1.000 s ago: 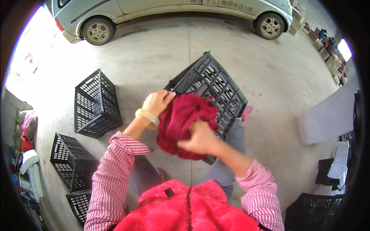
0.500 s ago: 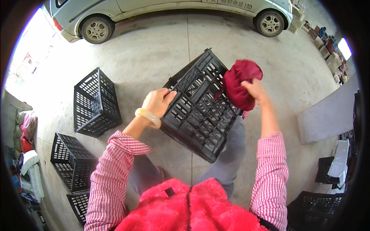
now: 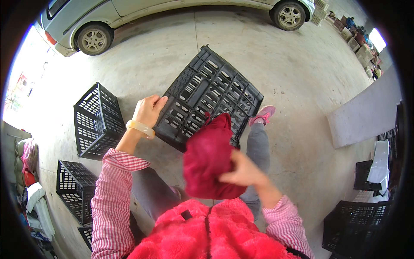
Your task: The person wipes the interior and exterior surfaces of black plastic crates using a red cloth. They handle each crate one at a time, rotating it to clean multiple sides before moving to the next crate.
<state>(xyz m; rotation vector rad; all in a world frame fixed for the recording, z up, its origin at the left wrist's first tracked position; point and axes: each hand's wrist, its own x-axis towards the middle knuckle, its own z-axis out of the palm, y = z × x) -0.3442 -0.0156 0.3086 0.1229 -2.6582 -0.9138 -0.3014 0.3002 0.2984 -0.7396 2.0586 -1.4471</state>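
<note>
A black slatted plastic crate point(image 3: 224, 88) is tilted in front of me, its slotted face toward me. My left hand point(image 3: 148, 111), with a pale bangle at the wrist, grips the crate's left edge with the thumb on top. Close to my body, my right hand point(image 3: 243, 172) clutches a bunched dark red cloth point(image 3: 207, 159). The hand is slightly blurred, and the cloth's folds hide some of its fingers. The cloth hangs before the crate's lower corner and covers part of it.
Several more black crates point(image 3: 99, 123) stand on the concrete floor point(image 3: 297, 95) at left. Another dark crate point(image 3: 355, 226) is at lower right. A light-coloured van point(image 3: 129, 13) is parked at the far side. A grey panel point(image 3: 364, 112) leans at right.
My right hand has brought the red cloth from the crate's far right side down and left, toward my body. The crate and my left hand have shifted slightly left in view.
</note>
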